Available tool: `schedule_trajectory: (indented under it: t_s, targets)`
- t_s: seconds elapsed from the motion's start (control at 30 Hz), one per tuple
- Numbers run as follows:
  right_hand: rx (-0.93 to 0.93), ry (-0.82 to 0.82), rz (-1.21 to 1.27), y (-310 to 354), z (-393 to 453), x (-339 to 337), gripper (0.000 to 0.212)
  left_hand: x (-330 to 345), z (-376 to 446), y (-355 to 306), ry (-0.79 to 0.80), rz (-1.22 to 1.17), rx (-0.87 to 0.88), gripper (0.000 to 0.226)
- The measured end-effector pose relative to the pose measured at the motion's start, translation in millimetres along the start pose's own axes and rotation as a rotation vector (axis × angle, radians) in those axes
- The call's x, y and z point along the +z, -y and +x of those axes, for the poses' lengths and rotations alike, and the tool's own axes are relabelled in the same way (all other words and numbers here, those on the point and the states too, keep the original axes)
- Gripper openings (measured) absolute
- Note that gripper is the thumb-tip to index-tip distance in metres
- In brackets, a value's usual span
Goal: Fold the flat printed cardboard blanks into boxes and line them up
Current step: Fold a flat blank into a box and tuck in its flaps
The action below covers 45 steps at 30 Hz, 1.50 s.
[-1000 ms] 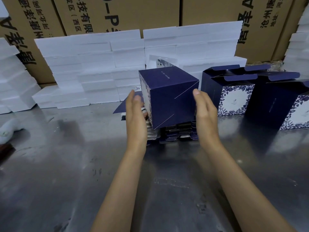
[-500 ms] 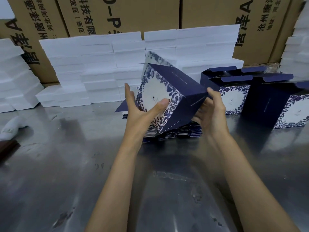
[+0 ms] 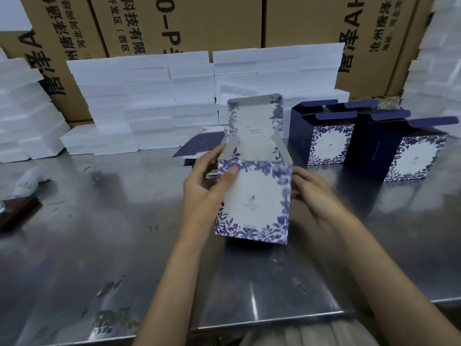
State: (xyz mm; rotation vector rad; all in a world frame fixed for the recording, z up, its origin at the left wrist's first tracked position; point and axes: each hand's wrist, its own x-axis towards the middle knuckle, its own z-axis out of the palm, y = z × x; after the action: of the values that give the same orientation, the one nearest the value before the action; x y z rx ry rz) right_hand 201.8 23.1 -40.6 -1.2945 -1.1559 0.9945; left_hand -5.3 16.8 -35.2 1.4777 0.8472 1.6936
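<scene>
The box point(image 3: 254, 196) stands upright on the steel bench point(image 3: 99, 245), lid flap raised. The left hand point(image 3: 209, 181) holds its left side, thumb on the printed front; the right hand point(image 3: 311, 191) seems to grip the right side. Two folded boxes point(image 3: 329, 141) stand right.

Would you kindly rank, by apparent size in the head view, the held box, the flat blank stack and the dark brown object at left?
1. held box, though nearest the camera
2. flat blank stack, partly hidden
3. dark brown object, cropped, so unsure

Head view, close, looking down at table point(image 3: 99, 245).
</scene>
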Motion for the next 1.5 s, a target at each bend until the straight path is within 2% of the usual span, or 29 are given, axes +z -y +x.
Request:
schedule_trajectory:
  t_s: [0.17, 0.2, 0.27, 0.33, 0.37, 0.5, 0.63, 0.9, 1.07, 1.2, 1.37, 1.5]
  targets:
    - [-0.020, -0.082, 0.005, 16, -15, 3, 0.024, 7, -19, -7, 0.092, 0.196, 0.108, 0.036]
    - [0.021, -0.048, 0.073, 20, -18, 3, 0.031, 7, -22, -7, 0.092, 0.245, 0.110, 0.032]
    - [0.078, 0.071, 0.206, 25, -20, 3, 0.061, 8, -29, -8, 0.055, 0.273, 0.069, 0.020]
    - [0.057, 0.175, 0.166, 22, -23, 5, 0.082, 10, -30, -10, -0.023, 0.236, 0.024, 0.009]
    - [0.042, 0.170, 0.135, 18, -24, 8, 0.084, 11, -29, -11, -0.064, 0.231, 0.011, 0.009]
    - [-0.009, 0.061, 0.171, 2, -29, 24, 0.064, 14, -20, -12, -0.136, 0.194, -0.143, 0.019]
    - [-0.146, -0.015, 0.189, -5, -32, 36, 0.063, 14, -12, -14, -0.070, 0.198, -0.267, 0.011]
    - [-0.208, -0.145, 0.200, -7, -31, 46, 0.063, 6, 4, -18, 0.109, 0.434, -0.272, 0.033]
    - [-0.295, -0.208, 0.227, -10, -29, 50, 0.059, 2, 23, -20, 0.160, 0.535, -0.285, 0.029]
    - [-0.324, -0.230, 0.263, -11, -27, 54, 0.060, 2, 25, -17, 0.177, 0.629, -0.257, 0.035]
    - [-0.332, -0.241, 0.234, -16, -22, 53, 0.061, 3, 39, -18, 0.167, 0.609, -0.268, 0.023]
    - [-0.318, -0.250, 0.201, -20, -17, 52, 0.061, 4, 42, -14, 0.213, 0.634, -0.274, 0.029]
